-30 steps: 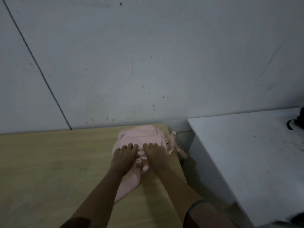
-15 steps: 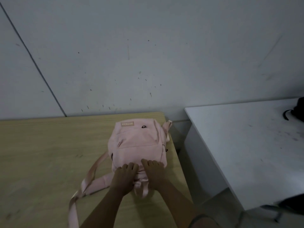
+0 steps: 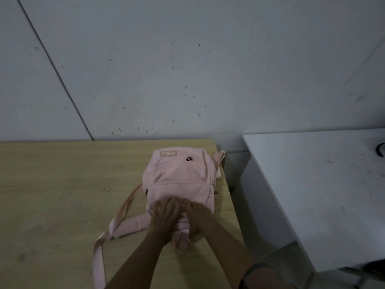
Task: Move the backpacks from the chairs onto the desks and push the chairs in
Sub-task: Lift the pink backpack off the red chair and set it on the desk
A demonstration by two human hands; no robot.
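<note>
Wooden surface [image 3: 52, 195] runs along a grey wall [image 3: 187, 69], and we see a pink backpack [image 3: 179, 180] lying flat near its far right corner, label end toward the wall. We watch both hands sit on the pack's near end: left hand [image 3: 164, 217] and right hand [image 3: 196, 215] side by side, fingers laid loosely over the fabric; whether they grip it, we cannot tell. One strap [image 3: 116, 224] trails off to the near left. Right of us stands a white surface [image 3: 312, 184], apart from the wooden one.
</note>
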